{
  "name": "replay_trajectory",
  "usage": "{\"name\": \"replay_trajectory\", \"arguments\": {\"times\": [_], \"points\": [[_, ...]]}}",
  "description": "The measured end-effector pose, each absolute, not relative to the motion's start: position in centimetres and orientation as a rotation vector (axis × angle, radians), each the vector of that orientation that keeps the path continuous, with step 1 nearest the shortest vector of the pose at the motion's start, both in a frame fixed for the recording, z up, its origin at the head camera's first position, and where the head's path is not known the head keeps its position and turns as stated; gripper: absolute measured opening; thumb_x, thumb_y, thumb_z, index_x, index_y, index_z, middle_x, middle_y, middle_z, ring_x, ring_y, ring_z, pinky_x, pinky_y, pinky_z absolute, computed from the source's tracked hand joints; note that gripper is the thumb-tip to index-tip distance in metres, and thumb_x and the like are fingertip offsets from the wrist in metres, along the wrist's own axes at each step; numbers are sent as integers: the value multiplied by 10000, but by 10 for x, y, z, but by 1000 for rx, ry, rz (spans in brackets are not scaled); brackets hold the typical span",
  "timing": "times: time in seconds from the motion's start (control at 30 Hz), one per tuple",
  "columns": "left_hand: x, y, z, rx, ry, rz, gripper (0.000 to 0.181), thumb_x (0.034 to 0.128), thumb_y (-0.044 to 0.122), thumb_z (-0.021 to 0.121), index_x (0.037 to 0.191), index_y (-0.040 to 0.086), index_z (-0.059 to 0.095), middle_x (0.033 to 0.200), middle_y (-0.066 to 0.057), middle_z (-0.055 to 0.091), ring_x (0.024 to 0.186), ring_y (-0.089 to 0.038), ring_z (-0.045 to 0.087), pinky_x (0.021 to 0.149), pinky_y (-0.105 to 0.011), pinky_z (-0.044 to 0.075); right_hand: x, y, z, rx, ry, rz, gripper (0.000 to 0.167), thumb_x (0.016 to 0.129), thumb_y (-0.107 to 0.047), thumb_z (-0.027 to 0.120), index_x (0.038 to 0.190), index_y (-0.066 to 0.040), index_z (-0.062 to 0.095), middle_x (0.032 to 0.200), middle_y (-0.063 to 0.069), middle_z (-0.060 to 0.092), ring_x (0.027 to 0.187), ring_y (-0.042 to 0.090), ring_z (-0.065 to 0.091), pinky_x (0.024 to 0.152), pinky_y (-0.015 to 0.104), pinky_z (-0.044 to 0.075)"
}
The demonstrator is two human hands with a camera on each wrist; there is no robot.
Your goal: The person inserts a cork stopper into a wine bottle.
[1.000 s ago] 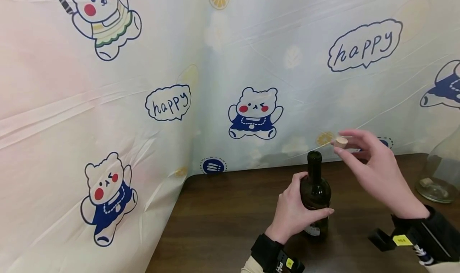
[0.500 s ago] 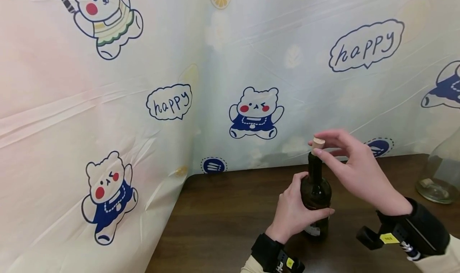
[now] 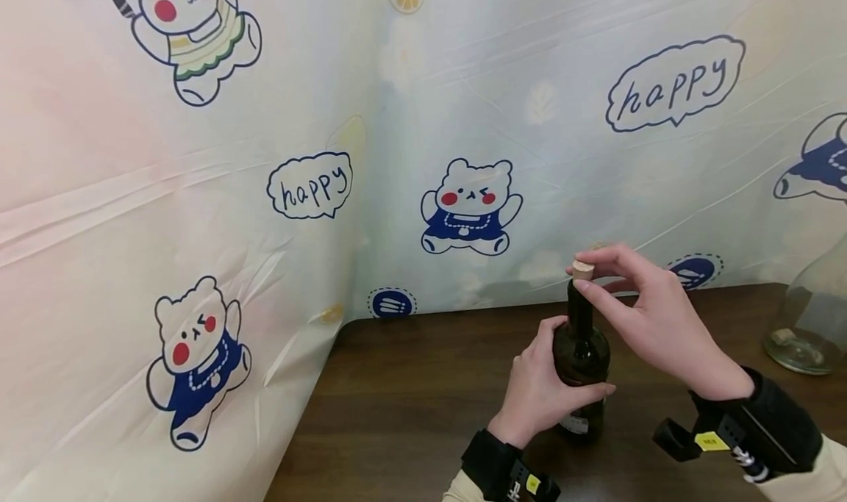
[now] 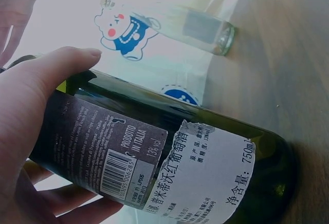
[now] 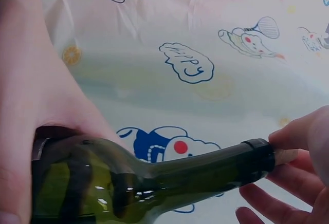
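Note:
A dark green wine bottle [image 3: 584, 351] stands upright on the wooden table, its torn white label and barcode visible in the left wrist view. My left hand [image 3: 539, 392] grips the bottle round its body, thumb across the near side. At the mouth of the bottle, my right hand [image 3: 651, 314] pinches a pale cork [image 3: 582, 269] between thumb and fingers. In the right wrist view the cork [image 5: 285, 156] meets the rim of the neck [image 5: 257, 154]; how deep it sits inside is hidden by the fingers.
A clear glass bottle [image 3: 807, 325] stands at the right of the brown table [image 3: 397, 399], with a small pale piece visible at its base. A printed cloth [image 3: 317, 267] with cartoon bears hangs behind and to the left.
My right hand has moved left and carried the cork from beside the bottle onto its mouth, then slightly lower. The left hand and wine bottle have stayed in place.

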State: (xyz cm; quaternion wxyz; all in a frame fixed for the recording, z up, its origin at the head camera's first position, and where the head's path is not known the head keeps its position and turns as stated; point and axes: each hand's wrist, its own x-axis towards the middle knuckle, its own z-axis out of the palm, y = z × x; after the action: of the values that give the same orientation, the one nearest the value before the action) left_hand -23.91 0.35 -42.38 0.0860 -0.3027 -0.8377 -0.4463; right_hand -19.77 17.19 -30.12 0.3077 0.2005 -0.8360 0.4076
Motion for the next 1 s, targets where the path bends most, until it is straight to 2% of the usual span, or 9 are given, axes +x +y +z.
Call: {"name": "replay_trajectory", "arguments": {"times": [0.23,0.5,0.63,0.7,0.8,0.87,1.0], "points": [[-240,4,-423,-903,-2493,-1314,889,768,515,873,1471,350,354,1274,128,581,1126,-78,606,891,-316,518,-198,168,-308,519,-2174,1127,389,999,-101,676,1360,-229,611,1275,-47,638,1085,20,603,863,143,455],[-239,3,-424,-885,-2509,-1319,887,779,515,865,1480,339,350,1304,107,582,1137,-99,609,902,-348,518,-200,164,-314,532,-2136,1227,370,1021,-64,628,1369,-183,593,1259,-18,682,1104,45,613,882,159,460],[-239,2,-424,-881,-2502,-1329,887,771,519,870,1473,335,360,1286,113,589,1127,-88,611,902,-351,518,-203,159,-314,531,-2103,1494,277,1100,-187,487,1362,-139,565,1257,34,683,1162,128,602,985,275,407],[-239,2,-424,-879,-2499,-1322,891,766,527,870,1472,342,359,1282,117,590,1125,-86,611,905,-352,517,-206,157,-313,535,-2081,1694,333,1126,-313,386,1339,-127,563,1213,68,692,1143,178,609,975,341,409],[-240,2,-424,-885,-2499,-1323,915,769,521,870,1491,356,332,1317,114,578,1142,-91,605,923,-348,512,-214,153,-315,547,-2044,1975,528,1113,-476,280,1220,-63,591,1068,114,697,1014,245,650,918,378,448],[-240,2,-424,-889,-2501,-1326,917,771,512,871,1492,351,329,1334,109,570,1150,-96,602,931,-338,509,-218,150,-318,537,-2039,2100,639,1092,-554,242,1077,-29,606,924,115,663,893,265,644,864,371,485],[-239,3,-425,-886,-2505,-1321,902,773,503,872,1483,325,344,1351,109,560,1146,-92,599,937,-325,505,-226,144,-323,530,-2020,2204,684,1084,-580,244,830,-6,516,715,101,504,677,297,515,730,386,481]]}}
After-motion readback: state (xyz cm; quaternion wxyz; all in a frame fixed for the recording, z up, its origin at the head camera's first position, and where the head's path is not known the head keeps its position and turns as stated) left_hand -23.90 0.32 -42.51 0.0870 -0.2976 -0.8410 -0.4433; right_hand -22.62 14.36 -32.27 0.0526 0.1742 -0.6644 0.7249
